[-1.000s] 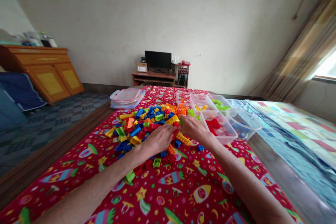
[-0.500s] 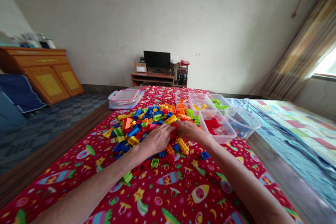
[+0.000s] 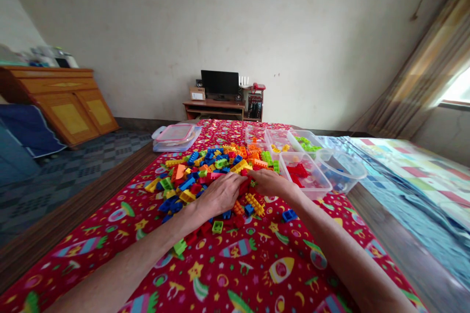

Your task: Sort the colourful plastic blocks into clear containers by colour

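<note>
A heap of coloured plastic building blocks (image 3: 213, 166) lies on a red patterned cloth (image 3: 257, 264). My left hand (image 3: 220, 194) rests palm-down on the near side of the heap, fingers curled over red blocks (image 3: 244, 187). My right hand (image 3: 270, 182) meets it from the right, fingers closed around the same red pieces. A yellow studded block (image 3: 254, 203) lies just under the hands. Clear tubs stand to the right: one with red blocks (image 3: 303, 174), one with blue (image 3: 340, 168), others with green (image 3: 306, 144) and yellow (image 3: 279, 144).
A stack of clear lids (image 3: 176, 137) sits at the far left of the cloth. Loose blocks, green (image 3: 218, 227) and blue (image 3: 289, 215), lie near my wrists. A wooden cabinet (image 3: 62, 102) is at left, a desk with monitor (image 3: 220, 93) behind, a quilt (image 3: 411, 166) at right.
My right hand has slid left and closer to my left hand until both meet over the red blocks. The left hand has barely moved.
</note>
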`<state>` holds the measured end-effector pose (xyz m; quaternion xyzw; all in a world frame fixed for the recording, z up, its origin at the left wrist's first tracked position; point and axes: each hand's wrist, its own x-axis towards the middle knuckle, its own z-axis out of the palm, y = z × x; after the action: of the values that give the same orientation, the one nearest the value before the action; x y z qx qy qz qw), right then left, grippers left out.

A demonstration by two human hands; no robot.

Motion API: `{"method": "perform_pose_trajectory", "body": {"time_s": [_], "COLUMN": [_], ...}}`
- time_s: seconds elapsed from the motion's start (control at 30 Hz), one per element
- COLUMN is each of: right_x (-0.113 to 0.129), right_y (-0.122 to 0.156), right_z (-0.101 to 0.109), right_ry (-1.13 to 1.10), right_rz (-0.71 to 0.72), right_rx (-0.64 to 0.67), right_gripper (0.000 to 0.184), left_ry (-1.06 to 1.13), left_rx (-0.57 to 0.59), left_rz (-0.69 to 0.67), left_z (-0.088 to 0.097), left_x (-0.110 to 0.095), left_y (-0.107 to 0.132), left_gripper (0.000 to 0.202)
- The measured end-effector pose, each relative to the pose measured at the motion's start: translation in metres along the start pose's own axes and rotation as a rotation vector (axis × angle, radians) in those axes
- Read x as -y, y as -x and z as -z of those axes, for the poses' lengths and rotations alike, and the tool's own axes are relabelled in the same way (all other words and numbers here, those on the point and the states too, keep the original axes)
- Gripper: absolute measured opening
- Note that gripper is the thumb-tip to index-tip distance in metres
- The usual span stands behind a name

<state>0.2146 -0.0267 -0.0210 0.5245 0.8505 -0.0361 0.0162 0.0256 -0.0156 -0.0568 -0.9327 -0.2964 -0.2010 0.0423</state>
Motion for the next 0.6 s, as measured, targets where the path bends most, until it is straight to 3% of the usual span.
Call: {"method": "perform_pose_trajectory", "body": {"time_s": [0.23,0.6], "right_x": [-0.008,-0.012], "right_y": [0.004,0.011], "right_z": [0.000,0.006], "right_ry": [-0.009,0.041], "right_rz": [0.004,0.047], "right_rx": [-0.018,0.069], "right_gripper": [0.036,0.029], "left_ry": [-0.006,0.002], "left_rx": [0.000,-0.011], "left_rz": [-0.001,-0.006], "left_z": [0.001,0.002], "left_x": [-0.001,-0.002], "left_y": [0.000,0.001], "left_gripper": [0.037,0.038]}}
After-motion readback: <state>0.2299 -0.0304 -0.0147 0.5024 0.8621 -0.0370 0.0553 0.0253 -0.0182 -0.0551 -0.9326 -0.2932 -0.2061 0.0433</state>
